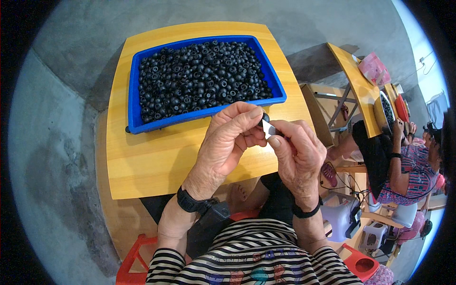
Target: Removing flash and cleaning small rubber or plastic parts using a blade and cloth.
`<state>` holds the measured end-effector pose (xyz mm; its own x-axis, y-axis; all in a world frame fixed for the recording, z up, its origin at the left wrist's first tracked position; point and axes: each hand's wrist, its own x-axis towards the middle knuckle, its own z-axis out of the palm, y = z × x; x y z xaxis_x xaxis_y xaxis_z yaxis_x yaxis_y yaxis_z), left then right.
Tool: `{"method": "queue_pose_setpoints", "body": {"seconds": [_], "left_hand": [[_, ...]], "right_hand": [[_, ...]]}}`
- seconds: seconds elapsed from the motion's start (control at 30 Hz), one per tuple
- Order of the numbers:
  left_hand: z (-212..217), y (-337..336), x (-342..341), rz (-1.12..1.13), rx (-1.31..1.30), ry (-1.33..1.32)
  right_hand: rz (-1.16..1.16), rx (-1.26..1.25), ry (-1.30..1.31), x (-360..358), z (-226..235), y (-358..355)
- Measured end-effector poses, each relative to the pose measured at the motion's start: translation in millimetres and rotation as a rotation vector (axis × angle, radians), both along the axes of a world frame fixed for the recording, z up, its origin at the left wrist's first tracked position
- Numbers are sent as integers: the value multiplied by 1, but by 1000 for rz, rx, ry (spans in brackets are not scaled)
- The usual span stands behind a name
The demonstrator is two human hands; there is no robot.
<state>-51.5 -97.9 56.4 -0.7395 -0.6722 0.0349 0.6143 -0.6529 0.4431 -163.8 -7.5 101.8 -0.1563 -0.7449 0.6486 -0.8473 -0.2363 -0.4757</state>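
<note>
In front of my chest, past the near edge of the yellow wooden table (142, 166), my two hands meet. My left hand (221, 145) pinches a small round black part (265, 117) between thumb and fingertips. Closed around a small pale blade (269, 129) with a slanted tip is my right hand (300, 152); its handle is mostly hidden by the fingers. The blade's tip is against or very close to the black part. Beyond my hands a blue tray (166, 124) lies on the table, filled with many black parts (204, 76) of similar shape, some with round holes.
At right, another person (411, 173) works at a second yellow table (351, 78) with a basin of black parts (387, 113), a red basin (402, 108) and a pink bag (374, 69). A purple stool (338, 216) stands right of my legs. A grey wall (52, 156) rises at left.
</note>
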Motion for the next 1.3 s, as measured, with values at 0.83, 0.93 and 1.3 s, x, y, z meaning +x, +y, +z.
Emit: {"method": "queue_pose_setpoints", "body": {"seconds": [0.83, 0.93, 1.3], "left_hand": [[1, 10, 0, -21, -176, -42], [-8, -5, 4, 42, -84, 4], [-4, 3, 0, 24, -163, -61]], "right_hand": [[-89, 84, -477, -35, -10, -2], [9, 76, -655, -32, -5, 2], [237, 116, -805, 0, -11, -11]]}}
